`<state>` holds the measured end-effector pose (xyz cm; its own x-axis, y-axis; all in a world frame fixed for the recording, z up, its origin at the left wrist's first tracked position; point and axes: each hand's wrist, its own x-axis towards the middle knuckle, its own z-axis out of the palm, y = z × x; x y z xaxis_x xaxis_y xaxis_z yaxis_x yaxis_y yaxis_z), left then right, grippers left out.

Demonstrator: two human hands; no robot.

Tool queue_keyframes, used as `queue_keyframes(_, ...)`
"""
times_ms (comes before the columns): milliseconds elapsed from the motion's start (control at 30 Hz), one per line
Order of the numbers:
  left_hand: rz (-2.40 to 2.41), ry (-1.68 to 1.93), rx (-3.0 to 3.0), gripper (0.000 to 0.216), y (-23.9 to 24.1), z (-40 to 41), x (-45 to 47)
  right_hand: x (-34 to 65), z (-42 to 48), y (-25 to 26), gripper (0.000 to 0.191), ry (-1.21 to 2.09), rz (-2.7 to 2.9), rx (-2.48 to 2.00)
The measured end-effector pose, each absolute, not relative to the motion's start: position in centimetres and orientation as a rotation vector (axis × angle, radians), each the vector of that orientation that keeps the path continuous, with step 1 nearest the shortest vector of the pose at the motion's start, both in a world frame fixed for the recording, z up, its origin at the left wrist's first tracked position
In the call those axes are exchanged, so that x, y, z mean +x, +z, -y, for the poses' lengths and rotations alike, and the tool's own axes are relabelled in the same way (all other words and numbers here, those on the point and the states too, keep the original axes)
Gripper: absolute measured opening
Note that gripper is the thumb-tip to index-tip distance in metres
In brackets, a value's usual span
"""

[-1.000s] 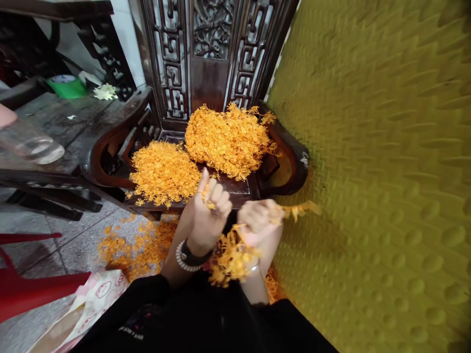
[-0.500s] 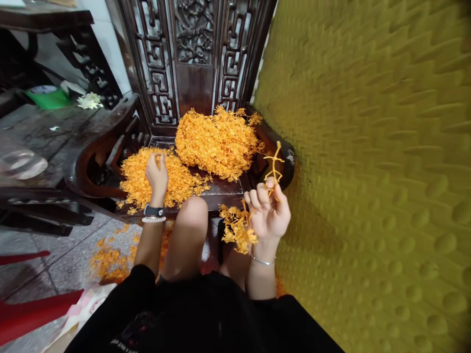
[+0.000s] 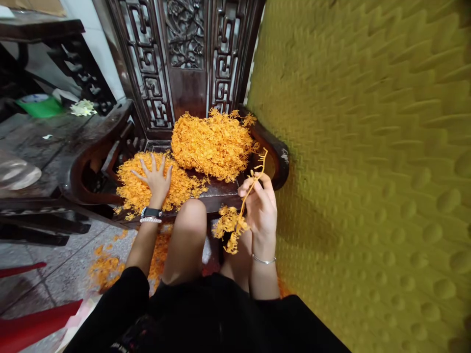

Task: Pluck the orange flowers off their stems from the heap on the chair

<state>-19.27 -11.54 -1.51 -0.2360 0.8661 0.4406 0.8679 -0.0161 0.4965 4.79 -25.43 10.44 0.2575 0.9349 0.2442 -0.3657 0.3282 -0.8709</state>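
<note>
Dark carved chair (image 3: 188,90) between a cluttered worktop (image 3: 68,147) and a yellow-green wall (image 3: 349,147).
On the worktop, at left, sit a green tape roll (image 3: 40,105), a pale blossom (image 3: 83,107) just beside it, a white scrap (image 3: 47,137) and, cut by the picture edge, a clear plastic object (image 3: 18,171); brown cardboard (image 3: 46,6) lies on a dark ledge (image 3: 40,30) behind. Below, red plastic parts (image 3: 40,326) and a pale bag (image 3: 75,321) stand over the speckled tile floor (image 3: 69,245); the wall is ridged above, domed lower down.
</note>
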Motion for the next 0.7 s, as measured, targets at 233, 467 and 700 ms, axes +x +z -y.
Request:
queue_keyframes(233,1.969,-1.839,-2.404,0.047,4.3,15.6,-16.2,4.3,25.0,10.4,0.017,0.994,0.947,-0.771)
queue_keyframes(467,1.289,-1.671,-3.571,0.045,8.2,22.7,-10.0,3.5,24.4,10.5,0.022,0.847,1.006,-0.794)
queue_keyframes(700,1.655,-2.430,-3.086,0.023,7.4,22.4,-8.9,6.3,25.9,10.7,0.054,1.254,1.160,-0.897)
